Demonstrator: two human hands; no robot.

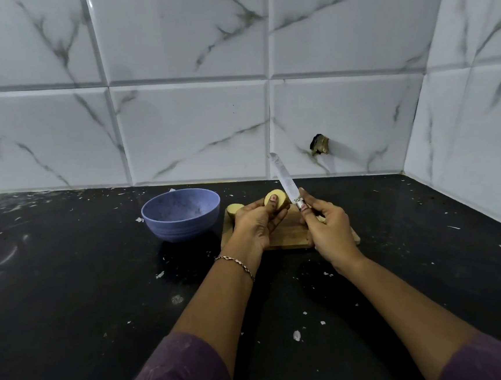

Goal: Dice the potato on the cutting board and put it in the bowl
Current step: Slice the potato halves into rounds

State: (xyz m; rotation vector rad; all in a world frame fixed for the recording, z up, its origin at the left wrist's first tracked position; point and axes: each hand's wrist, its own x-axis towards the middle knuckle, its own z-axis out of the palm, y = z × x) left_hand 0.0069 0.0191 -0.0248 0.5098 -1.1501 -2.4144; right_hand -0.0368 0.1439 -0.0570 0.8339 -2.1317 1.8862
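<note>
My left hand point(253, 224) holds a potato half point(280, 200) above the wooden cutting board point(289, 232), cut face towards me, thumb pressed on that face. A second potato piece point(233, 210) lies at the board's far left corner. My right hand point(328, 231) grips the handle of a knife point(283, 178), whose blade points up and away beside the held potato. A blue bowl point(182, 215) stands just left of the board, and no potato shows in it.
The black countertop point(70, 296) is speckled with white flecks. White marble-look tiles form the back wall and the right side wall. A dark hole point(319, 145) is in the wall tile behind the board.
</note>
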